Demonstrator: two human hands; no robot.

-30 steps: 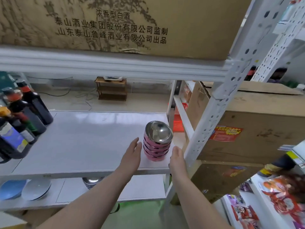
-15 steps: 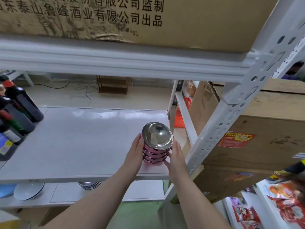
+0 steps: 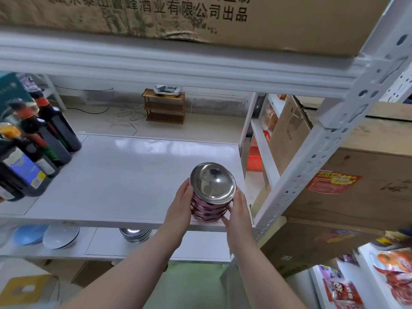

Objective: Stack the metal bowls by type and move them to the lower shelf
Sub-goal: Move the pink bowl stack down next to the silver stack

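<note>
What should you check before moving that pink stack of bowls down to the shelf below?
1. Both hands on the stack: left hand and right hand press its sides: ok.
2. Pink bowls nested straight: ok.
3. Stack lifted clear of the middle shelf: cannot tell.
4. Free room on the lower shelf beside the silver bowls: ok.
5. Bottles well away: ok.

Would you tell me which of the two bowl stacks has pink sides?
The pink-sided stack held between both hands at the middle shelf's front edge. The other stack, on the lower shelf, is plain silver metal throughout.
</note>
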